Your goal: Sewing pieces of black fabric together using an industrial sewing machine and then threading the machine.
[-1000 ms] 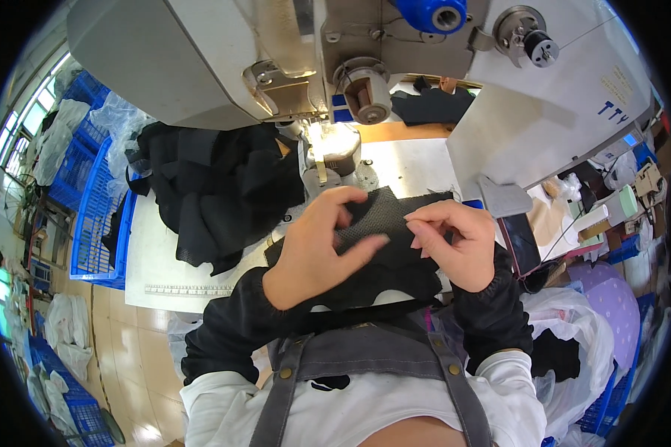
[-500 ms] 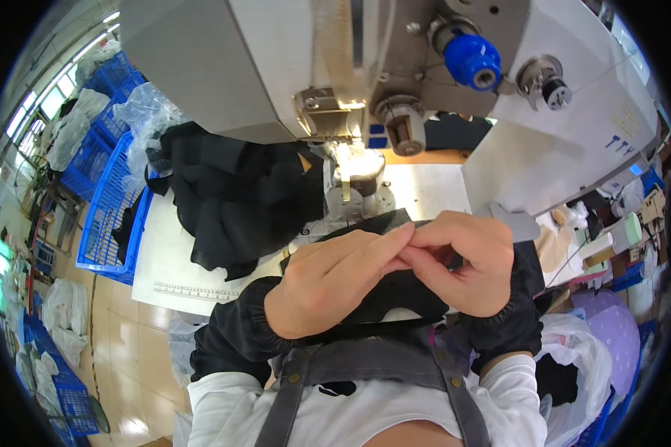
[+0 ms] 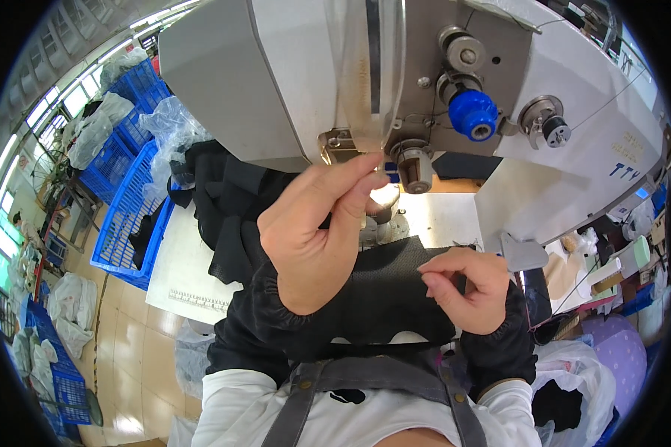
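My left hand [image 3: 313, 231] is raised in front of the sewing machine [image 3: 306, 67], its thumb and forefinger pinched beside the lower metal thread guide [image 3: 412, 165]. Whatever that pinch may hold is too fine to see. Lower and to the right, my right hand [image 3: 471, 289] is curled over the edge of a black mesh fabric piece [image 3: 391, 272]; thumb and forefinger nearly meet, and I cannot make out anything between them. The mesh piece lies on the machine bed in front of me. My left hand partly covers the needle area.
A heap of black fabric [image 3: 231, 194] lies left of the needle on the white table [image 3: 179, 261], which has a ruler strip. Blue baskets [image 3: 127, 216] with plastic bags stand further left. A blue tension knob [image 3: 473, 115] sticks out of the machine's front. White bags [image 3: 574, 372] sit at lower right.
My hands were together over the mesh fabric and have parted. The left has risen toward the machine's thread guide; the right has dropped slightly. The whole view has shifted a little.
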Available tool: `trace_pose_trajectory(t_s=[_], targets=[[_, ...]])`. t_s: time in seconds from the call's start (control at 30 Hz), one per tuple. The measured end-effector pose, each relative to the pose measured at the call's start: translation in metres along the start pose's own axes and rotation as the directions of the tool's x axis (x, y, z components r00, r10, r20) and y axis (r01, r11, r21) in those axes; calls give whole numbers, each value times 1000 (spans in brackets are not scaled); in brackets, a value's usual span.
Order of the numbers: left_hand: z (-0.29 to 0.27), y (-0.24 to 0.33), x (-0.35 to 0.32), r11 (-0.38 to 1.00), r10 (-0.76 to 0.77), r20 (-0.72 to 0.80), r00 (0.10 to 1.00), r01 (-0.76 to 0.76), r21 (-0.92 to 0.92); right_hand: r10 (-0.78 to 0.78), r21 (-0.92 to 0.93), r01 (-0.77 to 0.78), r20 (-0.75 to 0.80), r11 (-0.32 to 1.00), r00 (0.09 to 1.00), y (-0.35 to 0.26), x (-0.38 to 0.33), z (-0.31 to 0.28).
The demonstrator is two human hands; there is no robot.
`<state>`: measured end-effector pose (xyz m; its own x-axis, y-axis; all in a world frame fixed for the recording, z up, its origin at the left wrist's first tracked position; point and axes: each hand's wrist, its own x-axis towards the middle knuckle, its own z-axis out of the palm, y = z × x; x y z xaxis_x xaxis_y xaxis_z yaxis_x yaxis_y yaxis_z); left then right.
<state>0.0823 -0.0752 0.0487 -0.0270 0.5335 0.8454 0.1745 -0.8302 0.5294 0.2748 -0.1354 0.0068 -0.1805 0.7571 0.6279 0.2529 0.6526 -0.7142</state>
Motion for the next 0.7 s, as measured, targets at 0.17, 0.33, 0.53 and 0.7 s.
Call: trace_pose_trajectory(t_s=[0.17, 0.33, 0.53, 0.7], targets=[[2, 9, -18, 939, -161, 58, 985, 171, -298, -110, -5, 110, -110, 994, 988, -3, 6, 0], [0, 8, -29, 922, -126, 86, 988, 148, -358, -213, -155, 198, -86, 968, 973, -27, 27, -5], [-4, 5, -30, 986, 35, 150, 988, -10, -164, -215, -119, 207, -62, 971, 975, -43, 48, 2], [-9, 8, -21, 997, 78, 164, 983, -72, -39, -264, -124, 251, -96, 960, 960, -39, 55, 7]])
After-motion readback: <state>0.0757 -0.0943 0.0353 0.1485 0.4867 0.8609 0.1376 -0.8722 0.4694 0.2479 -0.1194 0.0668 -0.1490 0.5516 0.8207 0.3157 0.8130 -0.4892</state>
